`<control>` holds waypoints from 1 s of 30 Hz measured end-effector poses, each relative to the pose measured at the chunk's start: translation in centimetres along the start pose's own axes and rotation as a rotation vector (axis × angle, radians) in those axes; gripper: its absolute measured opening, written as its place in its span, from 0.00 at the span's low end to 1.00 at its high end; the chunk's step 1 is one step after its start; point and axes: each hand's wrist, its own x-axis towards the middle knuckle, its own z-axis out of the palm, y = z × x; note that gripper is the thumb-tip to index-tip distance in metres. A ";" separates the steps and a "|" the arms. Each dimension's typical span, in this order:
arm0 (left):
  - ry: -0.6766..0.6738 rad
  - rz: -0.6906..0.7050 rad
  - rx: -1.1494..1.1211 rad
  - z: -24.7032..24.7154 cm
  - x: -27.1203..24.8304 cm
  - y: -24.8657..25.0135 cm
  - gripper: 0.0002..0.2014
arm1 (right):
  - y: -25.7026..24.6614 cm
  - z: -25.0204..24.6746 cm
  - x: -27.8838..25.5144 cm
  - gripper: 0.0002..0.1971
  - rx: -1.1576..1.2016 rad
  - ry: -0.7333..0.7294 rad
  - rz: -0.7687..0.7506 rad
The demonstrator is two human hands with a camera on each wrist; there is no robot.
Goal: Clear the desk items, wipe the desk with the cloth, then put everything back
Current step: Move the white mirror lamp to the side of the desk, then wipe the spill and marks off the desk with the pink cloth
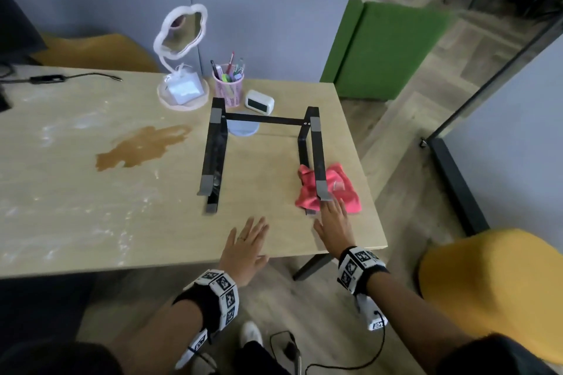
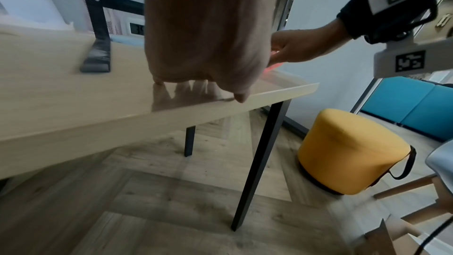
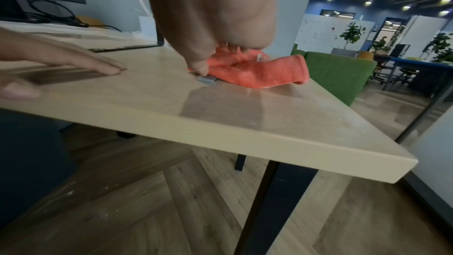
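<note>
A pink-red cloth [image 1: 341, 189] [image 3: 257, 73] lies crumpled near the desk's [image 1: 91, 207] right edge, partly under the right rail of a black stand frame [image 1: 262, 120]. My right hand [image 1: 333, 219] [image 3: 208, 16] reaches over it with straight fingers, its tips touching the cloth beside the stand's grey foot [image 3: 207, 80]. My left hand [image 1: 246, 240] [image 3: 61, 59] lies flat and open on the desk's front edge. A brown spill [image 1: 143, 146] and white smears mark the desktop. At the back stand a mirror [image 1: 181, 30], pen cup [image 1: 228, 85], clock [image 1: 259, 102] and blue coaster [image 1: 243, 128].
A yellow stool [image 1: 487, 298] [image 2: 350, 152] sits at the front right of the desk, and a yellow chair [image 1: 97, 52] behind it. A monitor [image 1: 12, 24] and a cable [image 1: 76, 76] occupy the back left. A glass partition [image 1: 487, 76] runs along the right.
</note>
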 end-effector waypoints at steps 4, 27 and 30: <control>0.045 -0.032 0.050 1.0 0.2 -0.2 0.35 | 1.7 -0.2 2.5 0.40 -0.051 -0.044 0.074; 0.245 -0.030 -0.532 0.0 -3.3 -3.7 0.31 | -13.7 -0.6 -0.7 0.11 0.083 -0.193 -0.301; 0.391 -0.140 -0.848 -0.2 -5.5 -5.4 0.24 | -18.3 -0.7 -1.3 0.12 0.240 -0.195 -0.369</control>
